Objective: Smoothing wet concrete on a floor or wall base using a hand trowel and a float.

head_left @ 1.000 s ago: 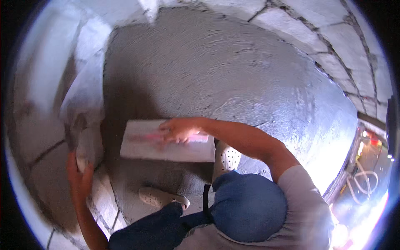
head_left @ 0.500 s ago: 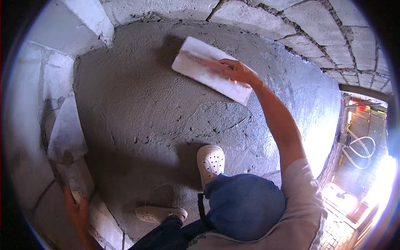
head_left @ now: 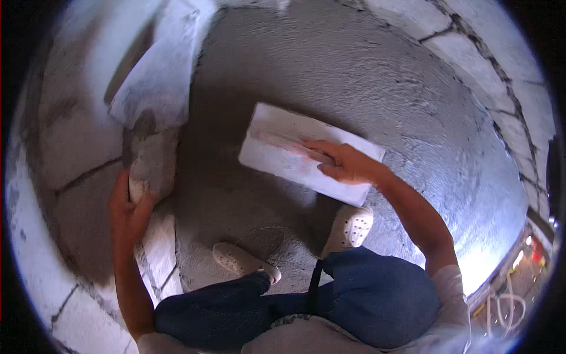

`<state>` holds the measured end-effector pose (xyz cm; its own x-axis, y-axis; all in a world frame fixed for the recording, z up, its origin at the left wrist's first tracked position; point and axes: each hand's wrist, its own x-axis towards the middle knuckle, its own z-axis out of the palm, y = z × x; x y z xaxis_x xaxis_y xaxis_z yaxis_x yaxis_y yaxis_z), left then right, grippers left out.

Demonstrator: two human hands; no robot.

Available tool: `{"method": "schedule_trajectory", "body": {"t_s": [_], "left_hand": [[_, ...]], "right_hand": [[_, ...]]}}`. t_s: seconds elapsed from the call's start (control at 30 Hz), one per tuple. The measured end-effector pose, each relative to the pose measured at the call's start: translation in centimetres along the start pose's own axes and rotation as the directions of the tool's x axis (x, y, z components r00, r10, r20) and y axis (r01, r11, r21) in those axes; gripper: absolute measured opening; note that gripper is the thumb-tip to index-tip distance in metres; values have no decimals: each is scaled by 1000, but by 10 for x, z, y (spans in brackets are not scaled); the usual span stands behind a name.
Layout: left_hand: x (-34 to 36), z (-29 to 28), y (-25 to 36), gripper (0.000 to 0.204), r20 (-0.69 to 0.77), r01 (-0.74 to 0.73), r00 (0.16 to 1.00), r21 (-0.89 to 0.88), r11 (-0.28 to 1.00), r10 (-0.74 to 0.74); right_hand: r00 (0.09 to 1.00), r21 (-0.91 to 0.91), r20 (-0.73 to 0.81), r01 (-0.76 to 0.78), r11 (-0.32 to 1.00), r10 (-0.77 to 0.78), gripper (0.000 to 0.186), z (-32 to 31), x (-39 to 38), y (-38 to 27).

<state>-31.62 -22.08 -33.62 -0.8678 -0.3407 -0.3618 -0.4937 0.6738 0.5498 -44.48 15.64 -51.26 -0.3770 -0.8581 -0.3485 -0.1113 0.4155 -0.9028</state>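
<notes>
My right hand (head_left: 352, 163) is closed around the handle of a white rectangular plastering float (head_left: 327, 128), near the middle of the view. The float is over the wet grey mortar floor (head_left: 283, 65); I cannot tell whether its whole face touches. At the left, my left hand (head_left: 131, 206) grips the handle of a pointed brick trowel (head_left: 162, 82). The trowel's broad grey blade points away from me, beside the block wall at the mortar's left edge. No mortar heap shows on the blade.
Rough block walls (head_left: 489, 76) with open joints border the mortar at the right and left. My feet, in pale perforated clogs (head_left: 352, 227), stand on the grey surface. At the lower right are a bright opening and a looped pale hose (head_left: 512, 312).
The view has shifted and turned. The float now sits closer to my feet. My left hand and the trowel have come up and farther into view, the blade reaching farther forward.
</notes>
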Motion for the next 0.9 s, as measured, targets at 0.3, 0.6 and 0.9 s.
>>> {"method": "schedule_trajectory", "body": {"t_s": [0.3, 0.6, 0.9], "left_hand": [[-22, -23, -5, 39, -52, -98, 993, 110, 989, 104], [-8, 10, -1, 44, 26, -148, 989, -18, 989, 148], [19, 18, 21, 48, 207, -147, 967, -20, 989, 148]], "right_hand": [[962, -239, 262, 143, 960, -78, 70, 93, 83, -32], [859, -160, -508, -30, 987, -56, 77, 2, 126, -13], [405, 29, -902, -291, 956, 150, 58, -85, -1, 71]]}}
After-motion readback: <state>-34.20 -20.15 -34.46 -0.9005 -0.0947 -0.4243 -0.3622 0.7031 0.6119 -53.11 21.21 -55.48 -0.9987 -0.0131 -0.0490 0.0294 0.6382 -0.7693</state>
